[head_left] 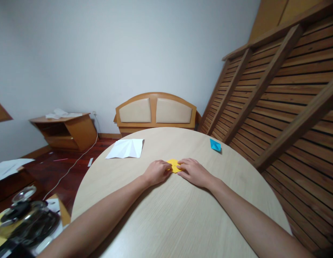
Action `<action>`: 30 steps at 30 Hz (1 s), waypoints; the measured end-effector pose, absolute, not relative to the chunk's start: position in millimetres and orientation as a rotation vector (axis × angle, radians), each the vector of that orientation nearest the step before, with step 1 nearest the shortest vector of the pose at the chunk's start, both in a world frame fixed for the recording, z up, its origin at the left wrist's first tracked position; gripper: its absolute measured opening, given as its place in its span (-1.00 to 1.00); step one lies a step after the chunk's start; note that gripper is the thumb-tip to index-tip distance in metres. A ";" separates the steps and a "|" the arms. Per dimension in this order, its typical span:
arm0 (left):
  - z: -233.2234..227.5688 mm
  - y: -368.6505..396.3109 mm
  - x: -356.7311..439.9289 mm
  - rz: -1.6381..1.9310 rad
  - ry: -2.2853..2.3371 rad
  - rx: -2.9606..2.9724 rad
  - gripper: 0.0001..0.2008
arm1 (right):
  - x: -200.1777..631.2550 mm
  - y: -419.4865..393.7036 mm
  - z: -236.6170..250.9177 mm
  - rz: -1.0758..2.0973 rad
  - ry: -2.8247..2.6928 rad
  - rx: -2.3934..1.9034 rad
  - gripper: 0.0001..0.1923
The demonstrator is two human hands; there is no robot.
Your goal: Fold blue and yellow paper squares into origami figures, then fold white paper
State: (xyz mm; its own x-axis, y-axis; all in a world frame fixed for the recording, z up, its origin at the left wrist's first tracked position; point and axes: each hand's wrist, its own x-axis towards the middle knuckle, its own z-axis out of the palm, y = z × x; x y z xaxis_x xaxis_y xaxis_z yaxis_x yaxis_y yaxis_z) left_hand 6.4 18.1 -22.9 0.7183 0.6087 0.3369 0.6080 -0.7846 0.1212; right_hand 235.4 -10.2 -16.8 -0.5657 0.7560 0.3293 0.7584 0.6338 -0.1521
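A small folded piece of yellow paper (pixel 174 165) lies flat on the round light-wood table (pixel 177 215), near the middle. My left hand (pixel 156 172) presses on its left edge with the fingertips. My right hand (pixel 194 172) presses on its right edge. Both hands rest on the tabletop with fingers curled onto the paper, which they partly cover.
A creased white sheet (pixel 126 148) lies at the table's far left. A small blue folded paper (pixel 215 144) sits at the far right. Beyond the table stand a padded wooden headboard (pixel 155 111), a low wooden side table (pixel 65 129) and slatted wooden panels (pixel 284 100). Metal kitchenware (pixel 26 218) sits lower left.
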 end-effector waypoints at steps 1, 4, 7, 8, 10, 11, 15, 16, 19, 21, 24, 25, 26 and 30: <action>-22.3 18.0 6.2 0.565 1.049 2.900 -0.79 | 235.1 -10.1 -16.9 -0.009 -2.483 -1.200 -0.75; -21.2 17.3 6.1 0.549 1.072 2.883 -0.79 | 235.1 -10.2 -17.0 0.006 -2.455 -1.202 -0.79; -21.3 16.7 6.2 0.545 1.080 2.874 -0.77 | 235.1 -11.1 -15.9 0.029 -2.440 -1.192 -0.81; -21.5 16.6 6.3 0.547 1.082 2.872 -0.77 | 234.9 -11.5 -15.1 0.037 -2.437 -1.186 -0.83; -21.8 16.5 6.4 0.553 1.079 2.871 -0.76 | 234.2 -12.0 -13.6 0.048 -2.433 -1.174 -0.84; -21.8 16.4 6.5 0.557 1.075 2.872 -0.76 | 233.8 -12.1 -12.8 0.054 -2.430 -1.170 -0.84; -20.5 15.7 7.1 0.566 1.072 2.870 -0.76 | 232.3 -12.1 -11.0 0.088 -2.416 -1.172 -0.85; -20.2 15.4 7.3 0.566 1.074 2.868 -0.76 | 231.9 -12.1 -10.9 0.097 -2.413 -1.174 -0.86; -19.4 14.8 7.9 0.563 1.070 2.864 -0.76 | 230.7 -12.3 -11.4 0.117 -2.399 -1.192 -0.84; -19.3 14.5 8.3 0.555 1.077 2.863 -0.76 | 229.7 -12.3 -12.3 0.124 -2.386 -1.215 -0.82; -19.0 14.2 8.7 0.547 1.094 2.859 -0.75 | 228.5 -12.0 -13.8 0.127 -2.379 -1.241 -0.79; -18.8 14.1 8.7 0.547 1.097 2.855 -0.76 | 228.2 -11.8 -14.2 0.125 -2.380 -1.246 -0.79; -18.6 14.0 8.8 0.550 1.098 2.852 -0.76 | 228.0 -11.6 -14.6 0.123 -2.383 -1.250 -0.79; -18.5 14.1 9.2 0.551 1.115 2.837 -0.77 | 228.1 -10.5 -15.5 0.113 -2.393 -1.258 -0.79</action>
